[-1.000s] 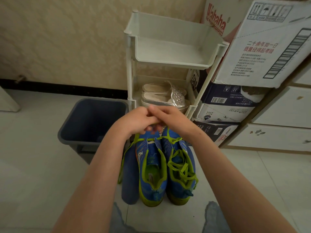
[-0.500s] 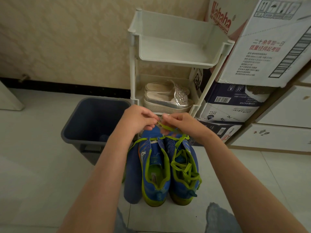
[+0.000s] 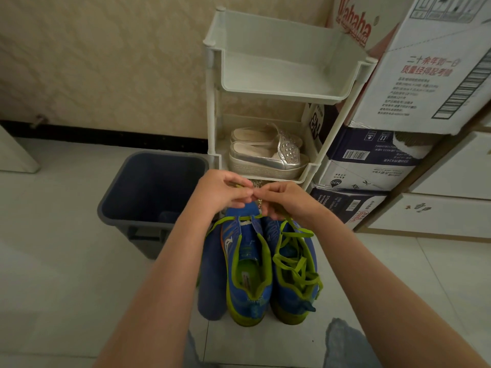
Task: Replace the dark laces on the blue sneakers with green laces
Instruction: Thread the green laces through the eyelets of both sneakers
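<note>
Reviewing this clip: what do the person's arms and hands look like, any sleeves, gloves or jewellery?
Both forearms are bare, with no sleeves in view. The left hand and right hand wear no gloves; no rings or watch show. Blue denim at the knees.

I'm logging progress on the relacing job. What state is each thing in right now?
left sneaker: only one green lace crossing near the toe, rest unlaced.
right sneaker: green lace threaded up its length.
green lace: pinched by both hands.
left hand: closed on the lace.
right hand: closed on the lace.
bin: open, nearly empty.
rack: top shelf empty, silver shoes below.
</note>
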Demonstrator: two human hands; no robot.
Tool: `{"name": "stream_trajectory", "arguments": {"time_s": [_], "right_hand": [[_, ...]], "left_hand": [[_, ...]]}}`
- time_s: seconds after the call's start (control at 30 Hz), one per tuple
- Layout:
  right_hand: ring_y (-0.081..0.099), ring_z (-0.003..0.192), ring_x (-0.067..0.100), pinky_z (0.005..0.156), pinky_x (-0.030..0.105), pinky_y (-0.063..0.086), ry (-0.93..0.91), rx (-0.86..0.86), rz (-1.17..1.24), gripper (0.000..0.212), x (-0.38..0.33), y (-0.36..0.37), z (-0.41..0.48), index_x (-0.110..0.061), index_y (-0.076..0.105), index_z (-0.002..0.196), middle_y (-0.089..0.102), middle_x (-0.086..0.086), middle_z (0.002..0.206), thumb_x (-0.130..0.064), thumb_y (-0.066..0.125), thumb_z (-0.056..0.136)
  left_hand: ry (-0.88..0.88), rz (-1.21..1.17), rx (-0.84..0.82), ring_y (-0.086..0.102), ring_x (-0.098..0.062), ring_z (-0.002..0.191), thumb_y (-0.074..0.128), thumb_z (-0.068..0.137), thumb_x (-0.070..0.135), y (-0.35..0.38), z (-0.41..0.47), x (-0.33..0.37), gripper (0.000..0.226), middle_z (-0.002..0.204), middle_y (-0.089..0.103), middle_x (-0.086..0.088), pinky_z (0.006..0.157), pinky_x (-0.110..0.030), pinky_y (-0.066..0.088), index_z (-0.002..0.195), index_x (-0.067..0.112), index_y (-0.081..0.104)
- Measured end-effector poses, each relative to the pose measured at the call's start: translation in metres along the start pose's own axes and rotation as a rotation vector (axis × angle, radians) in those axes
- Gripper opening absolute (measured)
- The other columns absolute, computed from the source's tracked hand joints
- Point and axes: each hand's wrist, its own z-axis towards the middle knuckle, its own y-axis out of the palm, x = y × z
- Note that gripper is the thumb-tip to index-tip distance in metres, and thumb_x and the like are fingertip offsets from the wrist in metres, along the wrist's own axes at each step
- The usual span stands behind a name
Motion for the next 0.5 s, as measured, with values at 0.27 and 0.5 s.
{"name": "stream_trajectory", "arguments": {"time_s": [0.27, 0.5], "right_hand": [[0.068, 0.084, 0.020, 0.063, 0.024, 0.055, 0.026, -0.072, 0.130, 0.025, 0.008, 0.005, 0.004, -0.005, 0.062, 0.117, 0.069, 0.011, 0.103, -0.013, 0.056, 0.094], [0.045, 0.045, 0.002, 0.045, 0.013, 0.033, 0.020, 0.100, -0.144, 0.013, 0.020, 0.008, 0.016, -0.010, 0.073, 0.091, 0.056, 0.001, 0.055, -0.020, 0.068, 0.087]], "left_hand": [[-0.002, 0.230, 0.026, 0.065, -0.006, 0.067, 0.053, 0.096, 0.010, 0.008, 0.012, -0.016, 0.019, 0.080, 0.069, -0.006, 0.053, -0.008, 0.050, 0.103, 0.002, 0.068], [-0.153, 0.070, -0.142, 0.068, -0.032, 0.090, 0.033, 0.103, 0.009, 0.016, 0.015, -0.024, 0.031, 0.107, 0.066, -0.029, 0.067, -0.024, 0.057, 0.114, -0.009, 0.055]]}}
